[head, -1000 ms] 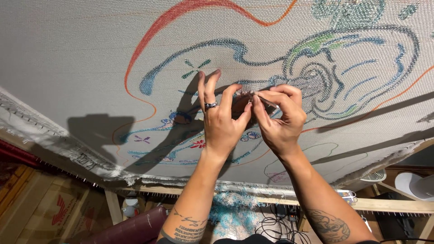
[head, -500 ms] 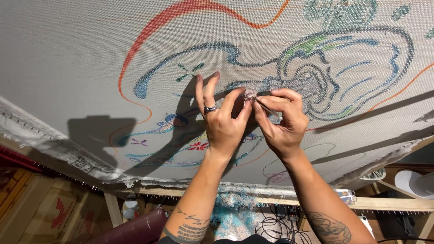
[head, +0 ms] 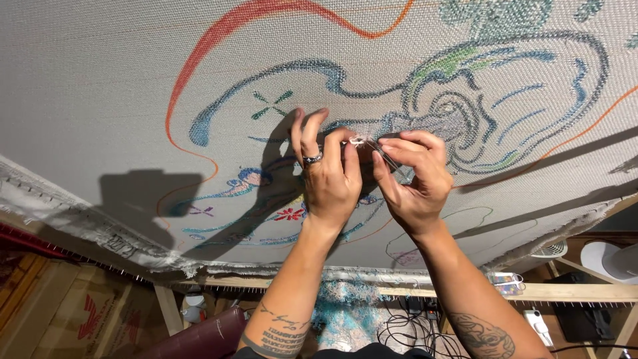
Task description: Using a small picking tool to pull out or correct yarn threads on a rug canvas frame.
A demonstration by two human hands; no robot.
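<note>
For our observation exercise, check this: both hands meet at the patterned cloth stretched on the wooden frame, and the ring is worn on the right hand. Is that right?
Not quite. The head view shows the ring on the left hand, not the right hand. The rest holds: both hands meet at the patterned cloth stretched on the wooden frame.

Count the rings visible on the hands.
1: a dark ring on a finger of the left hand. None shows on the right hand; its far side is hidden.
</note>
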